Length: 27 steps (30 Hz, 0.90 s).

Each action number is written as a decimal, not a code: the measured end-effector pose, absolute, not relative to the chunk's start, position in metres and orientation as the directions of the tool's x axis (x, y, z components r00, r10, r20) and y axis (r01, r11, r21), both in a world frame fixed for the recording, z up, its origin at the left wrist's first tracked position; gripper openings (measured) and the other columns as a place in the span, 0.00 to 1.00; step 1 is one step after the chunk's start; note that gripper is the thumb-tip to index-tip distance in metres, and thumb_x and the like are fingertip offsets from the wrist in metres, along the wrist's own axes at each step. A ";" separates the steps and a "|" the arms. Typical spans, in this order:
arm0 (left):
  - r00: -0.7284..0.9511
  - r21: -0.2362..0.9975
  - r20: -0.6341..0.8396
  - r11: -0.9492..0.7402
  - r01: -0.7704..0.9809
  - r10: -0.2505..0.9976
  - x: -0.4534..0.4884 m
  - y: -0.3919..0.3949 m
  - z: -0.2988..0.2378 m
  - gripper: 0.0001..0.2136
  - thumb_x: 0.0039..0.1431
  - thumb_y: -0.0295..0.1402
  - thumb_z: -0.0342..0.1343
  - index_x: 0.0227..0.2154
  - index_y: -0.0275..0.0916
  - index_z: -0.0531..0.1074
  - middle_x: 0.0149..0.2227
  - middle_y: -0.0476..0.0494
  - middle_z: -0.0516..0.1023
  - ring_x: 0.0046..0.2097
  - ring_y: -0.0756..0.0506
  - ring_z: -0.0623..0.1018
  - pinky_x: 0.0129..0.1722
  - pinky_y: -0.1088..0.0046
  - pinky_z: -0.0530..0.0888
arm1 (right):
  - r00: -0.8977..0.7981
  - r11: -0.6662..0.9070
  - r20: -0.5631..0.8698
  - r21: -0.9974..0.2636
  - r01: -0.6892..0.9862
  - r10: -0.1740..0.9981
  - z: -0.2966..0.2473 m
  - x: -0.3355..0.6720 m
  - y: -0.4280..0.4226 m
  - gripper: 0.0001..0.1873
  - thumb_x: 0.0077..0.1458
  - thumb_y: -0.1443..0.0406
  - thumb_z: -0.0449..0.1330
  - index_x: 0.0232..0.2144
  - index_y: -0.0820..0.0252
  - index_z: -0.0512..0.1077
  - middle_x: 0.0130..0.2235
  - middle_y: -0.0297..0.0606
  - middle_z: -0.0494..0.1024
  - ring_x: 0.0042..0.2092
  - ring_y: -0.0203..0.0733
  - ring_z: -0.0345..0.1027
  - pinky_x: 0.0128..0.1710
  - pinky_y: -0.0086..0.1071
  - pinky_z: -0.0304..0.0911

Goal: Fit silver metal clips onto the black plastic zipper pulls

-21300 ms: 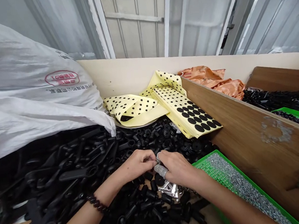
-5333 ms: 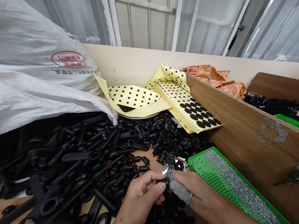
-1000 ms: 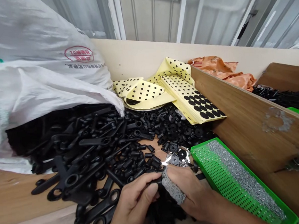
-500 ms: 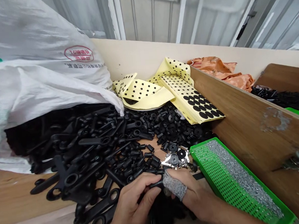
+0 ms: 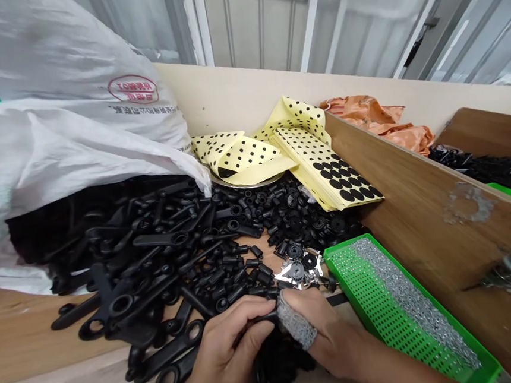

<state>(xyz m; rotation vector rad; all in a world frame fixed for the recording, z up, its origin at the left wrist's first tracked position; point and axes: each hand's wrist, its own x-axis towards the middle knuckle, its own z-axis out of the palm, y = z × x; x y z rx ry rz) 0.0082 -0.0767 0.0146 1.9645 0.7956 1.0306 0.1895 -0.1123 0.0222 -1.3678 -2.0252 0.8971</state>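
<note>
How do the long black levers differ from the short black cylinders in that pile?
The levers are long and flat with a ring at one end, while the cylinders are short and stubby with no ring. The levers lie mostly toward the pile's left, the cylinders nearer its middle. Both are black and lie loose on the wooden surface.

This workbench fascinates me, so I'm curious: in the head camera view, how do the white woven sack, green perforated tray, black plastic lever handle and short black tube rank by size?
1. White woven plastic sack
2. Green perforated plastic tray, though it sits nearer the camera
3. Black plastic lever handle
4. Short black plastic tube
</note>
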 end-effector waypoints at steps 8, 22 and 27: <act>0.523 0.685 0.532 -0.701 0.197 0.666 0.006 -0.075 0.001 0.14 0.55 0.21 0.50 0.42 0.42 0.68 0.38 0.45 0.77 0.41 0.48 0.76 0.40 0.78 0.72 | -0.236 0.134 0.002 -0.826 0.547 0.972 0.015 0.183 -0.111 0.08 0.53 0.69 0.45 0.24 0.58 0.60 0.29 0.35 0.66 0.36 0.39 0.61 0.36 0.30 0.57; 0.631 0.470 0.355 -0.715 0.518 0.690 -0.001 0.004 0.005 0.07 0.54 0.27 0.51 0.33 0.42 0.72 0.32 0.46 0.76 0.38 0.44 0.72 0.39 0.68 0.70 | -0.384 0.385 0.164 0.027 0.922 0.909 0.013 0.202 -0.018 0.08 0.50 0.71 0.53 0.35 0.62 0.66 0.39 0.42 0.66 0.42 0.46 0.56 0.37 0.35 0.54; 0.647 0.414 0.299 -0.706 0.575 0.702 0.002 0.018 0.006 0.08 0.54 0.24 0.49 0.34 0.40 0.71 0.33 0.46 0.76 0.39 0.43 0.71 0.40 0.67 0.67 | -0.469 0.459 0.139 0.101 0.883 0.872 -0.001 0.188 0.008 0.07 0.52 0.70 0.53 0.34 0.64 0.69 0.39 0.46 0.69 0.43 0.49 0.54 0.43 0.44 0.51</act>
